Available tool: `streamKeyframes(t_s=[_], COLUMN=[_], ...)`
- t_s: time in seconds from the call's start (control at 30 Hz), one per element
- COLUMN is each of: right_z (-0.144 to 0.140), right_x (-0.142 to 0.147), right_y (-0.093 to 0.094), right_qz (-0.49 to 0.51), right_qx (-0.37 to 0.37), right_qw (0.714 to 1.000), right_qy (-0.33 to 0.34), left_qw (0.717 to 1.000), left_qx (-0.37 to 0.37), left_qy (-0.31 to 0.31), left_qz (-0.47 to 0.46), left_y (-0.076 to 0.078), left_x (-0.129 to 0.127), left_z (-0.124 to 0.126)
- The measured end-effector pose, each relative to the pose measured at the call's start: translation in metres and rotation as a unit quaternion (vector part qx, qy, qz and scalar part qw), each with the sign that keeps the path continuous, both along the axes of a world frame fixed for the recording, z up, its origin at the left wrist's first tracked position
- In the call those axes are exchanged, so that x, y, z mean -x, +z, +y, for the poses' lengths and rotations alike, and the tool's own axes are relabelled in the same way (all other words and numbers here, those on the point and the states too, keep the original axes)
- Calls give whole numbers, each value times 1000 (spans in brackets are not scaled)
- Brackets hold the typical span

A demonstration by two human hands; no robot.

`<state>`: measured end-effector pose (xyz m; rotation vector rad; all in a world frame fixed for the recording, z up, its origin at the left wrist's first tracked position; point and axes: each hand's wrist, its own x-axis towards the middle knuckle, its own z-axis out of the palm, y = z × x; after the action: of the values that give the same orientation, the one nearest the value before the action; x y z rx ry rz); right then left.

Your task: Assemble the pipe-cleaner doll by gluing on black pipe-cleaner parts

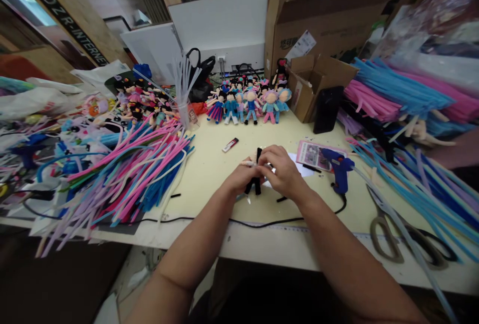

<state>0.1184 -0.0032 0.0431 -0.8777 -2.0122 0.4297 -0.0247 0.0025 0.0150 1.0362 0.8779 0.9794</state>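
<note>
- Left of the glue gun, a loose heap of fuzzy pipe cleaners in pink, blue and lilac is spread on the table.
- A black chenille figure, judged barely begun, is pinched by closed fingers of the left hand and right hand, just left of the gun.
- Behind it, a row of finished dolls stands.

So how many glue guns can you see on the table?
2. One blue glue gun stands just right of the right hand; another glue gun lies far left among pipe cleaners. More may be hidden.
</note>
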Motion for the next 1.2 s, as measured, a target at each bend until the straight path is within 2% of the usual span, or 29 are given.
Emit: streamKeyframes(t_s=[0.13,0.2,0.27,0.37,0.47,0.7,0.97,1.2], right_z=[4,7,9,11,12,15,16,15], right_x=[-8,-12,-14,-12,-9,-12,-13,-12], right_y=[-3,-4,-5,-6,-8,-10,-11,-9], right_qz=[171,199,171,82,13,-4,-6,43], right_qx=[131,150,128,52,9,7,12,58], right_qw=[976,967,974,992,996,997,998,996], right_qy=[-35,-60,-72,-83,-85,-73,-55,-44], left_qw=[999,999,999,998,998,998,997,998], left_qx=[11,20,19,4,-7,-13,-8,-4], left_qy=[-26,-31,-38,-54,-62,-65,-69,-53], left_qz=[16,17,17,13,-1,11,24,28], left_y=[4,6,7,8,9,13,9,7], left_x=[1,1,0,-1,-1,-4,-3,-1], left_z=[0,-1,-2,-3,-3,-5,-4,-4])
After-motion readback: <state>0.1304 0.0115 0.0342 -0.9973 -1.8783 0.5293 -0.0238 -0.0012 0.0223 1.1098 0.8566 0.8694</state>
